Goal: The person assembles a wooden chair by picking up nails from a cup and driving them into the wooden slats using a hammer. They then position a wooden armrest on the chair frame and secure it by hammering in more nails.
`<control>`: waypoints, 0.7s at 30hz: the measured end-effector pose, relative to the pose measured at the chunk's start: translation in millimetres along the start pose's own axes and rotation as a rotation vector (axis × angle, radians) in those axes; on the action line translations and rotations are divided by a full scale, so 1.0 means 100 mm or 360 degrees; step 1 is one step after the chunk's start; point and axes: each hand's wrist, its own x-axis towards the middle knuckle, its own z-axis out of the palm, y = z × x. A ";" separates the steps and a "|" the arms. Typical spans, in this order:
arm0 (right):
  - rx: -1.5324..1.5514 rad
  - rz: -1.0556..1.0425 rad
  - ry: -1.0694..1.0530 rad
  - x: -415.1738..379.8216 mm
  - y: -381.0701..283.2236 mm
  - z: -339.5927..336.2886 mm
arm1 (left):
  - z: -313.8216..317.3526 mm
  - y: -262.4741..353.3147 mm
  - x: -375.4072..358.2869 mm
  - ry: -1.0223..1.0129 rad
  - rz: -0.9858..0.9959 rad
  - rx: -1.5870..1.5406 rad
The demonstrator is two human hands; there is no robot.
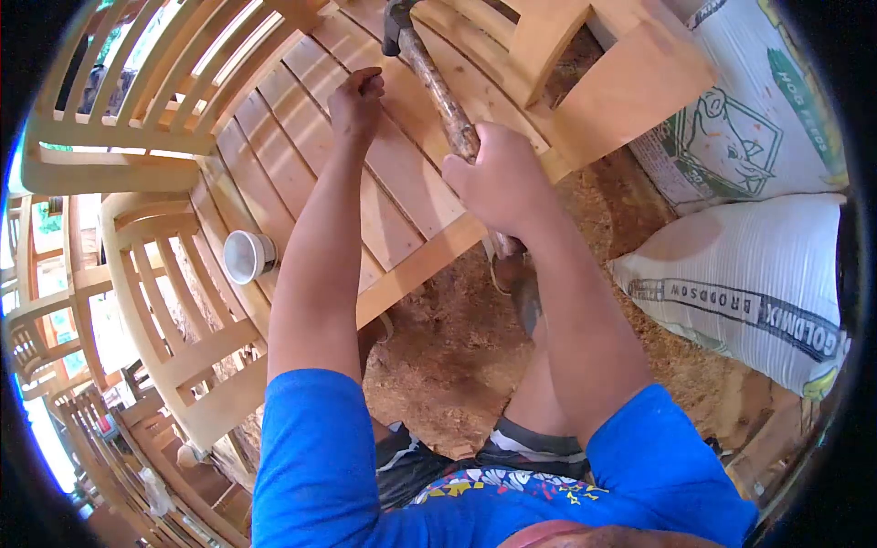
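My right hand [501, 181] is wrapped round the worn handle of a hammer [437, 84]. The hammer's dark head is at the top of the view, above the slatted seat of a wooden bench [388, 205]. To the left of the hammer, my left hand [354, 105] is over the slats with its fingers curled in a pinch. Whatever those fingers hold, if anything, is too small or hidden to name. A white plastic tub [248, 257] sits on the seat, left of my left forearm.
The bench's slatted back [137, 142] and armrest side [183, 310] rise at the left. A broad wooden arm [639, 91] juts in at the upper right. Printed white feed sacks [744, 283] stand at the right. Brown, dusty ground [448, 365] lies below.
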 end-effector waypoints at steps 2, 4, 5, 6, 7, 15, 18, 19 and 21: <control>-0.0019 0.0048 0.0000 -0.02 -0.05 -0.02 | 0.00 0.06 -0.09 0.0053 0.0162 0.0120; -0.0026 0.0028 0.0047 -0.02 -0.02 0.01 | 0.09 0.08 -0.20 0.0319 0.0394 0.0408; -0.0025 -0.0016 0.0094 -0.02 0.05 0.04 | 0.14 0.09 -0.23 0.0449 0.0509 0.0547; -0.0025 -0.0057 0.0139 -0.02 0.08 0.06 | 0.17 0.10 -0.22 0.0420 0.0487 0.0497; -0.0025 -0.0072 0.0154 -0.02 0.11 0.06 | 0.18 0.10 -0.20 0.0389 0.0460 0.0450; -0.0122 -0.0158 0.0203 -0.04 0.18 0.08 | 0.13 0.06 -0.14 0.0267 -0.0032 0.0255; -0.0093 -0.0116 0.0135 -0.06 0.15 0.06 | 0.11 0.08 -0.14 0.0301 -0.0060 0.0180; -0.0104 -0.0092 0.0112 -0.06 0.13 0.05 | 0.12 0.11 -0.15 0.0324 -0.0115 0.0060; -0.0127 -0.0040 0.0065 -0.05 0.10 0.04 | 0.11 0.15 -0.17 0.0317 -0.0160 -0.0042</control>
